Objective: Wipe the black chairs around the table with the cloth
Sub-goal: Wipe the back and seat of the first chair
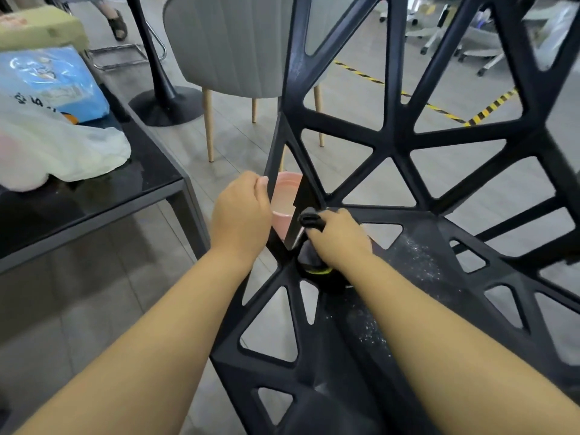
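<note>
The left hand (pixel 240 215) grips the black chair (pixel 405 136) armrest strut, which rises steeply upward. Beside that strut, the right hand (pixel 340 238) clutches the bunched dark cloth (pixel 310 218) against the seat corner.

Chair (pixel 408 142) right of table (pixel 150 171); bags (pixel 62 146) on table; basin (pixel 284 196) on floor behind chair frame.

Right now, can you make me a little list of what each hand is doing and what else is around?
left hand: gripping a strut at the edge of the black chair
right hand: pressing a dark cloth into the chair's seat corner
chair seat: white specks on it
pink bucket: on the floor behind the chair frame, partly hidden
black table: to the left, holding a white plastic bag
grey chair: farther back, wooden legs
</note>
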A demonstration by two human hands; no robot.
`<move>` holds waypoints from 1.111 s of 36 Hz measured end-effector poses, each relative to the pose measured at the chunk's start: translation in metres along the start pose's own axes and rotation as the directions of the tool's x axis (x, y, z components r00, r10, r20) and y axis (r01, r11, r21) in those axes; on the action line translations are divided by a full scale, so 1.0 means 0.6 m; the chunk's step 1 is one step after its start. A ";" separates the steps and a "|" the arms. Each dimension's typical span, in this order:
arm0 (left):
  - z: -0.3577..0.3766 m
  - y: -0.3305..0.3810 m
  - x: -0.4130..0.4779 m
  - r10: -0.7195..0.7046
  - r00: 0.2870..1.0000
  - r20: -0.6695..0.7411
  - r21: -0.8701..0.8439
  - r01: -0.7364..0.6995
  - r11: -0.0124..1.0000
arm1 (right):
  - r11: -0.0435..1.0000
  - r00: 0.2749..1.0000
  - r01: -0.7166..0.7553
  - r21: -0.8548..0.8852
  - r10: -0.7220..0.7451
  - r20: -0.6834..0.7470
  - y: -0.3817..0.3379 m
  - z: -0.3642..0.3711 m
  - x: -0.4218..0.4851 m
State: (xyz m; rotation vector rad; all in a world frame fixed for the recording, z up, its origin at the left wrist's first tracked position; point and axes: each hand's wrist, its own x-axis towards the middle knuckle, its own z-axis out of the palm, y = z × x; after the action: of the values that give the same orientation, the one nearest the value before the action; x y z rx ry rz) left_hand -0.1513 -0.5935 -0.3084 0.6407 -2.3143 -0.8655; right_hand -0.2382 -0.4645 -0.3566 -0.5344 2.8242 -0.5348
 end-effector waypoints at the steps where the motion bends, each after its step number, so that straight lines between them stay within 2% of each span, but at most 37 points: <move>1: 0.000 0.000 0.001 -0.001 1.000 0.003 -0.006 0.001 1.000 | 0.999 0.999 0.033 0.007 -0.033 0.020 -0.003 0.001 -0.013; 4: 0.000 -0.001 0.000 0.010 1.000 0.011 -0.037 -0.009 0.999 | 0.989 0.985 0.146 0.028 -0.148 0.086 -0.005 0.000 -0.063; 7: -0.006 0.000 -0.004 0.008 1.000 0.029 -0.075 -0.006 0.997 | 0.976 0.969 0.185 0.118 -0.201 0.144 -0.002 -0.003 -0.116; 10: -0.015 -0.002 -0.016 0.003 0.997 0.071 -0.114 0.005 0.993 | 0.973 0.957 0.216 0.080 -0.227 0.183 0.011 -0.002 -0.151; 13: -0.029 -0.009 -0.043 0.001 0.992 0.124 -0.127 0.015 0.992 | 0.984 0.975 0.159 0.083 -0.169 0.141 0.012 0.002 -0.160; 18: -0.057 -0.029 -0.103 -0.007 0.984 0.178 -0.176 0.038 0.984 | 0.977 0.992 -0.050 0.208 0.072 -0.100 -0.004 0.013 -0.122; 21: -0.064 -0.038 -0.128 -0.017 0.984 0.179 -0.184 0.050 0.982 | 0.973 0.984 -0.114 0.201 0.138 -0.111 -0.016 0.023 -0.097; 25: -0.057 -0.041 -0.129 -0.036 0.985 0.170 -0.192 0.069 0.979 | 0.996 0.997 -0.046 0.075 0.051 -0.058 -0.019 0.037 -0.099; 30: -0.050 -0.040 -0.121 -0.008 0.991 0.133 -0.192 0.034 0.981 | 0.990 0.996 0.058 0.125 -0.067 0.066 -0.002 0.024 -0.135; 35: -0.048 -0.036 -0.117 -0.005 0.992 0.128 -0.224 0.033 0.974 | 0.963 0.955 0.219 0.160 -0.245 0.169 -0.002 0.008 -0.198; 37: -0.046 -0.033 -0.112 -0.012 0.991 0.136 -0.244 0.045 0.969 | 0.968 0.962 0.221 0.121 -0.237 0.137 -0.006 0.010 -0.203; 40: -0.040 -0.035 -0.103 -0.021 0.989 0.149 -0.236 0.056 0.970 | 0.991 0.996 0.093 0.091 -0.091 -0.023 -0.009 0.019 -0.172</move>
State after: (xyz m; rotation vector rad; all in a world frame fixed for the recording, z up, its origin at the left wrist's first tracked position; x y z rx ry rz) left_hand -0.0861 -0.5804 -0.3297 0.5341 -2.2806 -1.2248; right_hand -0.1393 -0.4327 -0.3500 -0.6474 2.7865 -0.6872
